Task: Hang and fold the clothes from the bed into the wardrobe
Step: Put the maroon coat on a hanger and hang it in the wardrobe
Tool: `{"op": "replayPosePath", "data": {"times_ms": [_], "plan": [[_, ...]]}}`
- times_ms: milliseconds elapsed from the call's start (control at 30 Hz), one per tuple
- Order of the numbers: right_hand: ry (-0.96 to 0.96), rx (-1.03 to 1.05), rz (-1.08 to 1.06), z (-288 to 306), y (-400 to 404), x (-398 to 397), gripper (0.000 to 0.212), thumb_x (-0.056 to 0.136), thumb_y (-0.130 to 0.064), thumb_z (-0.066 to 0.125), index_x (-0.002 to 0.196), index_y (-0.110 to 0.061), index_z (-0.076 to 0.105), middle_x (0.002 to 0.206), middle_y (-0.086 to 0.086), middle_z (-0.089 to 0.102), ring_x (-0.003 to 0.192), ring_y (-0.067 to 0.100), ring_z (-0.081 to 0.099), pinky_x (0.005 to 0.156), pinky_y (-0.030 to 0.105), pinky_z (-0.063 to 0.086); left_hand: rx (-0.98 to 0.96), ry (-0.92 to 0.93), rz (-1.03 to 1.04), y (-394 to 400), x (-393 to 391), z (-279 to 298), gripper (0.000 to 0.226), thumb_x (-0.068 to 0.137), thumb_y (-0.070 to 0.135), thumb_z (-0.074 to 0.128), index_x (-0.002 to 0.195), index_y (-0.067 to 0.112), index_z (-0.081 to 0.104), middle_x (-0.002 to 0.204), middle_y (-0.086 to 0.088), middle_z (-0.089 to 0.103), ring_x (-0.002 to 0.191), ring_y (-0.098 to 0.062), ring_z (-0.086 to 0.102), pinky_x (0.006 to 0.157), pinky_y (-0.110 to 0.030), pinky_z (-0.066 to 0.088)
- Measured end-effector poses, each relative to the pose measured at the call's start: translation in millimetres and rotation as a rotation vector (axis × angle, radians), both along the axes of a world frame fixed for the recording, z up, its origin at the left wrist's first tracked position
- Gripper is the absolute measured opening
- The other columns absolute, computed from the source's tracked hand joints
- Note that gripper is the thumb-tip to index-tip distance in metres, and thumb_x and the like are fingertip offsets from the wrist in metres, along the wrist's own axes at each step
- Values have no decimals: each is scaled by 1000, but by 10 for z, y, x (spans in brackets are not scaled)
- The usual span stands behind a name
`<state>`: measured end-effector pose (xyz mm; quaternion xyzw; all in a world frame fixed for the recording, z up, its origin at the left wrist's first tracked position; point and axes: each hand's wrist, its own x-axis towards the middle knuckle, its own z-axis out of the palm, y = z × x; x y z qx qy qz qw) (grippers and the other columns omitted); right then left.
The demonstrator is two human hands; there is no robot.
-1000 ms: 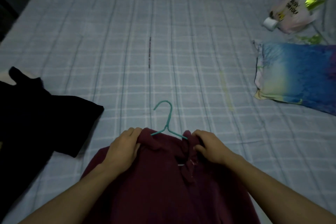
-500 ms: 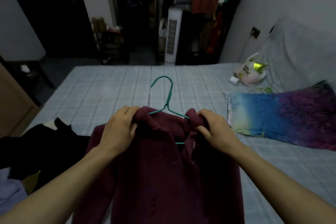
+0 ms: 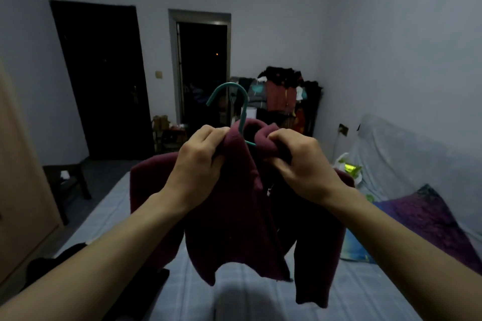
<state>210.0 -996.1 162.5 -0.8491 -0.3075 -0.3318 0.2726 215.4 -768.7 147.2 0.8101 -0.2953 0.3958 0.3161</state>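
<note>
Left hand: we pinch the left side of the jumper collar, fingers curled round the cloth. Right hand: we bunch the right side of the collar in a closed grip. The hands sit close together, apart only by the neck opening.

Hanger: teal, hook rising upright out of the neck, far side of our hands; its arms are hidden inside the jumper.

Jumper: maroon, lifted off the bed, hem and sleeves dangling above the sheet.

Dark clothes: near left on the bed, still to do. Pillow: right.

Step in hand, as we judge it: seating the collar on the hanger. Next calls for taking the hook in one hand and carrying the jumper to the wardrobe, which we cannot identify here.
</note>
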Motion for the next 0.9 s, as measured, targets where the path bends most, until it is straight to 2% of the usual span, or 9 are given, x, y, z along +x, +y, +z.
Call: {"op": "replayPosePath", "data": {"times_ms": [100,267,367,467,533,567,667,767,900], "plan": [[30,-31,27,163,27,-172,22,84,-13,73,104,-17,64,96,-9,65,86,1,60,75,12,47,-8,-18,-23,0,-159,119,34,92,9,63,126,14,62,112,0,61,100,-9,59,92,-10,44],[51,-16,74,152,108,-376,22,83,-7,70,103,-15,65,96,-7,66,85,4,62,76,16,51,10,-1,-59,-84,-375,73,34,92,8,63,125,16,61,108,1,59,95,-10,59,87,-17,50],[93,29,27,41,128,-447,15,83,-11,70,97,-16,66,86,-5,67,76,6,63,67,22,53,34,67,-75,-77,-425,14,38,91,9,63,128,20,59,110,3,58,97,-10,58,89,-22,51],[188,140,-94,-72,81,-468,13,81,-17,74,92,-18,69,79,-5,69,69,4,64,59,14,48,151,176,165,17,-397,-76,40,92,18,63,130,28,57,117,5,58,108,-17,53,94,-36,41],[258,218,-187,-138,60,-471,11,78,-19,77,87,-20,71,75,-6,69,65,3,63,55,10,44,177,210,351,67,-408,-148,43,90,22,64,131,29,56,124,4,56,114,-20,47,92,-37,33],[281,240,-221,-176,64,-478,10,77,-20,78,85,-20,72,73,-6,69,64,4,62,54,10,44,151,200,364,69,-434,-187,43,88,21,66,129,27,58,124,2,56,114,-21,47,90,-36,33],[325,271,-263,-296,125,-525,9,75,-23,79,80,-20,72,70,-6,69,62,7,62,56,20,49,86,110,286,-45,-597,-258,30,84,19,71,113,22,63,109,2,56,101,-17,51,84,-30,41],[361,321,-264,-356,197,-569,9,74,-22,79,77,-19,71,69,-5,69,64,9,64,57,25,52,30,188,171,-217,-790,-295,6,89,27,65,91,21,63,88,7,59,78,-8,57,72,-30,52],[395,441,-217,-420,303,-628,9,73,-20,78,78,-20,70,69,-4,69,65,8,66,57,25,53,-96,499,87,-441,-945,-380,30,91,46,59,82,20,72,68,6,70,64,-4,65,64,-29,55]]}}
